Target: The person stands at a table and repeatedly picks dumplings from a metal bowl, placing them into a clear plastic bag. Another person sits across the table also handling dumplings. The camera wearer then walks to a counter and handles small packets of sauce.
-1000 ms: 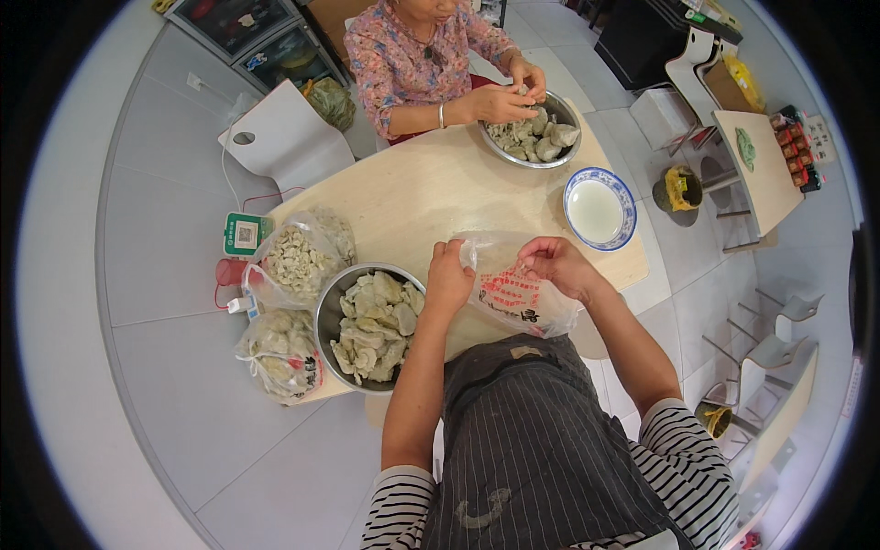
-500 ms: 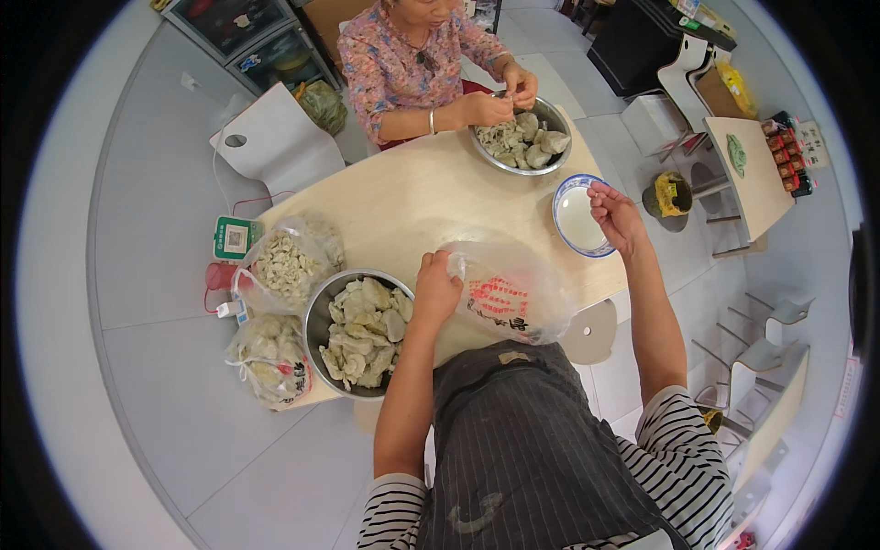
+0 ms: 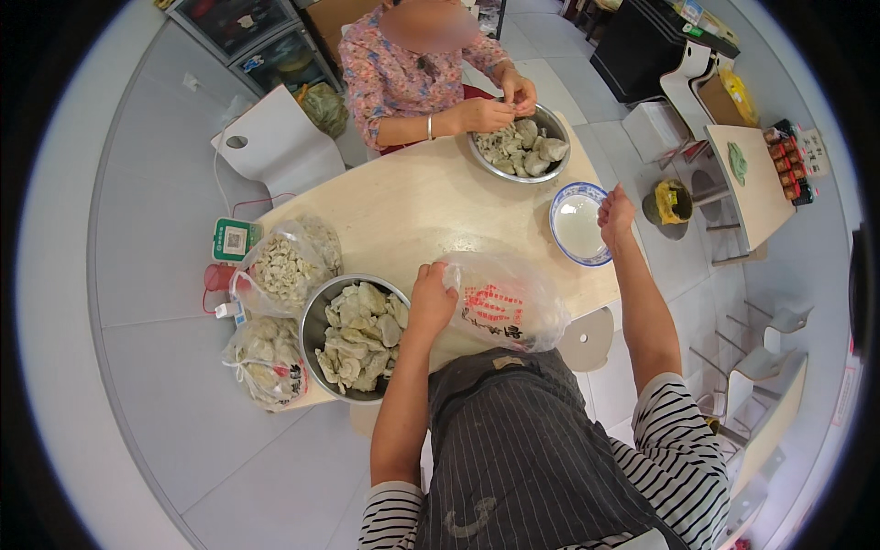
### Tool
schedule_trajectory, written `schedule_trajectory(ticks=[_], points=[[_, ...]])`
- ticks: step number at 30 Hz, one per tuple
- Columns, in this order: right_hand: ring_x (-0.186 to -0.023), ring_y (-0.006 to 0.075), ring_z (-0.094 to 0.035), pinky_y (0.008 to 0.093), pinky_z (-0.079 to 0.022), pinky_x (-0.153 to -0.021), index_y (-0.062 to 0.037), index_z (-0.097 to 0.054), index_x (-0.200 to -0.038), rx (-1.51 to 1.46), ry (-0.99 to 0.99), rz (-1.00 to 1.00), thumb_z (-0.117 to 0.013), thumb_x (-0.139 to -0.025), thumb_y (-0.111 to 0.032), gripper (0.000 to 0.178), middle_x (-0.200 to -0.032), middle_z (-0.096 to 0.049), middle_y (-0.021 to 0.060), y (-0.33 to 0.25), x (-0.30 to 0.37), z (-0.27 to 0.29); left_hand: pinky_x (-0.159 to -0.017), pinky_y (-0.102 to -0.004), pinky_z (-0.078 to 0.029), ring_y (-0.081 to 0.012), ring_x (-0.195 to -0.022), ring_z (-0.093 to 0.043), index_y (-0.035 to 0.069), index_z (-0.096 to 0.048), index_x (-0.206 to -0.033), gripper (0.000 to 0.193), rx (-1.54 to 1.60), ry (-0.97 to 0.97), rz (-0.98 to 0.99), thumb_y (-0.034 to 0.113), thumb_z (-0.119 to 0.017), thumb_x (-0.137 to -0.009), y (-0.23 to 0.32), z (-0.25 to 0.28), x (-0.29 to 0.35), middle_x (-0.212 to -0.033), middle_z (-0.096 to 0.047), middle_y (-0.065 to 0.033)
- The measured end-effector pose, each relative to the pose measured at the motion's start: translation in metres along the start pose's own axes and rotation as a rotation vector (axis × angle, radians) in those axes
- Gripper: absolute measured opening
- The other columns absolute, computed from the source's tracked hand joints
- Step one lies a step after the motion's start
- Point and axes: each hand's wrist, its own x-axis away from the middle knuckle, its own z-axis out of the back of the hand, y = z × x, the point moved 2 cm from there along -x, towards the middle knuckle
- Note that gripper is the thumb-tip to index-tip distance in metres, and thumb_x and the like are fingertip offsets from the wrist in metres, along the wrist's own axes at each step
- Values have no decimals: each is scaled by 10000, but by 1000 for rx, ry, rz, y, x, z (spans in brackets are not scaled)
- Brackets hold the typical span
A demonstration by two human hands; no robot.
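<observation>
Plastic bag [image 3: 513, 298] lies immediately right of the left hand [image 3: 433, 299], which grips its edge; long axis runs rightward, slanting toward the apron [image 3: 518, 449]. Right hand [image 3: 617, 218], farther off, adjoins the blue-rimmed bowl [image 3: 555, 229]; cannot tell whether its fingers hold anything.

What looked like an eatery, where a green-and-white square code sign [image 3: 236, 239] stood near a pale wooden counter [image 3: 403, 211], red-and-black jars [image 3: 786, 170] clustered by the wall, curved white chairs [image 3: 289, 151] stood on grey tiles [image 3: 238, 467]
</observation>
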Motion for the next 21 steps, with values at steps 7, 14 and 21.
schedule_trajectory(ticks=[7, 14, 21], points=[[-397, 134, -318, 296, -247, -365, -139, -382, -626, 28, 127, 105, -409, -963, -337, 391, -515, -336, -5, 25, -22, 4, -850, -444, -468, -416, -996, -545, -8, -517, -1162, 437, 70, -39, 65, 4, -600, -733, 8, 0, 5, -1087, -518, -227], [-385, 150, -342, 300, -266, -345, -155, -361, -636, 250, 250, 213, -393, -977, -372, 405, -509, -311, -4, 42, -39, 16, -856, -452, -466, -420, -998, -547, 1, -511, -1181, 462, 42, 5, 14, -26, -584, -726, 8, -1, 13, -1107, -513, -232], [-395, 146, -349, 291, -271, -357, -158, -361, -641, 201, 256, 187, -421, -961, -387, 398, -508, -306, -6, 50, -40, 31, -874, -436, -452, -426, -1005, -535, 13, -499, -1223, 505, 101, 1, 53, -13, -580, -725, 13, -2, 17, -1099, -507, -245]])
